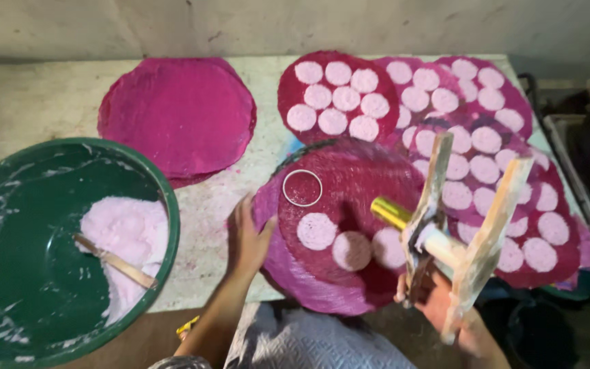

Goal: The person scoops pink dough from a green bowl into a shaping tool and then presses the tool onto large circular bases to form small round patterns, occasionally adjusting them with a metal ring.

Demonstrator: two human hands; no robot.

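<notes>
- The bowl [8, 232] sits at the table's [35, 102] left, a stick [114, 261] in it.
- The ring [302, 188] lies on the near mat [349, 198], behind three discs [317, 231].
- The left hand [247, 239] touches that mat's left edge.
- The press [459, 232] is right of the ring, in the right hand [438, 297].

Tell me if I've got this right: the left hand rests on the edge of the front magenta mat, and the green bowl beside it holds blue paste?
Not quite. The head view shows the paste in the green bowl is pale pink, not blue. The left hand does rest on the edge of the front magenta mat.
</notes>
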